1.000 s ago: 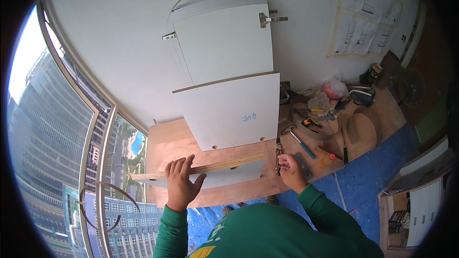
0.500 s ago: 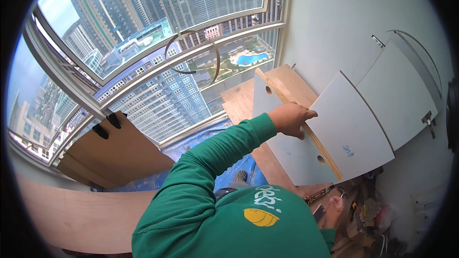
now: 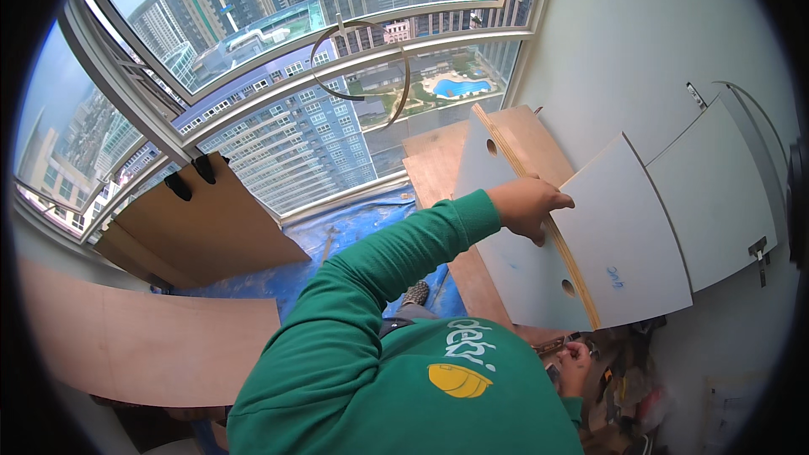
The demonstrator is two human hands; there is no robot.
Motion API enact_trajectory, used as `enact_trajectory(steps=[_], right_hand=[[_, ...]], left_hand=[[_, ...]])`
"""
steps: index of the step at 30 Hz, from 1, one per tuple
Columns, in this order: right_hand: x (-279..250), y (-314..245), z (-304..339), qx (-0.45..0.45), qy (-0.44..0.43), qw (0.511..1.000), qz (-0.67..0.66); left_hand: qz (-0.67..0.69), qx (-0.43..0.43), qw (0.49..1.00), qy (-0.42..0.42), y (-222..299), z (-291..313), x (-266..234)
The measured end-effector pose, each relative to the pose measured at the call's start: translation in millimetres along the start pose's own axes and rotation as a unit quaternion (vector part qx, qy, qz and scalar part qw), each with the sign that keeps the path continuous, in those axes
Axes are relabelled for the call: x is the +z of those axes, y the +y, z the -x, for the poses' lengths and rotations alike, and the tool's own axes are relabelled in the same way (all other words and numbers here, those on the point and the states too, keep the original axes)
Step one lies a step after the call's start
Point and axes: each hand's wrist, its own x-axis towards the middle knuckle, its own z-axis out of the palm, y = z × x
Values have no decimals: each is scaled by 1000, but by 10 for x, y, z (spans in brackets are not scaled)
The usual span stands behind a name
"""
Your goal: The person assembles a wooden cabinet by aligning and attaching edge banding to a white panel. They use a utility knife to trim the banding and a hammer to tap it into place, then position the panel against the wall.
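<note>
A white cabinet door point(image 3: 527, 270) with a bare plywood edge and two round hinge holes stands tilted at the right of the middle. My left hand point(image 3: 533, 206) is closed over its upper edge, and the fingers on the far face are partly hidden. Behind it leans a second white panel point(image 3: 628, 219) with a blue handwritten mark. Low and close to my body, my right hand point(image 3: 575, 366) has its fingers curled together. A dark object shows beside that hand; what the fingers hold is too small to make out.
Another white panel point(image 3: 716, 190) with a metal hinge point(image 3: 758, 248) leans on the right wall. Plywood sheets point(image 3: 438, 152) lie beneath the door. Brown board point(image 3: 202, 227) leans by the window, a curved strip point(image 3: 407, 76) before the glass. Blue sheeting point(image 3: 371, 219) covers the floor.
The view has shifted, so the scene sits a little differently. My left hand stays on the door's edge. My right hand has turned slightly, its fingers still drawn together.
</note>
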Motion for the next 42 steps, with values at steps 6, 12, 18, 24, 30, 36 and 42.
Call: enact_trajectory(steps=[6,12,18,24,30,36,42], right_hand=[[-25,58,167,75,12,997,20],[39,122,344,59,43,997,-17],[-29,-15,336,31,94,994,-42],[-163,-432,195,10,111,992,-55],[-127,-490,168,-44,135,990,-7],[-24,-365,220,-7,133,990,40],[7,-404,371,6,110,994,24]], left_hand=[[-1,7,1000,-5,14,11,-26],[-56,46,997,-6,50,3,-64],[-79,49,996,-5,95,4,-104],[-82,56,995,-12,116,12,-151],[-75,75,994,24,156,59,-134],[-86,87,992,35,178,64,-95],[-90,84,991,48,202,25,-33]])
